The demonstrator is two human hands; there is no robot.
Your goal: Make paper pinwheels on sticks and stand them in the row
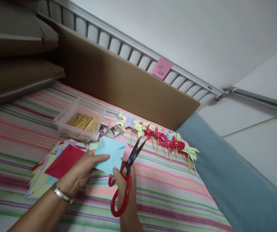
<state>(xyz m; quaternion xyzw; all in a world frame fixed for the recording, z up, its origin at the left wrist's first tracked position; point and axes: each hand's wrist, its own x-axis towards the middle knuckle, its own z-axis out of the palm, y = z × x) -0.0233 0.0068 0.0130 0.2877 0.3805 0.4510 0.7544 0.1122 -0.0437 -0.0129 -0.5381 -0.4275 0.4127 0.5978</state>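
Left hand [88,163] tight on blue paper [109,150], right hand [132,185] around scissors [128,165]; beyond, sticks [84,122] in a plastic box [90,106].

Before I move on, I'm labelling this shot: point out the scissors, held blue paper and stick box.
Scissors [128,163], head view, near the pivot.
Held blue paper [112,150], head view, middle of sheet.
Stick box [74,134], head view, front wall.

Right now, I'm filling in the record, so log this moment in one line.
left hand: holds blue paper | right hand: holds scissors, blades apart; touches blue paper | pinwheels: on striped cloth
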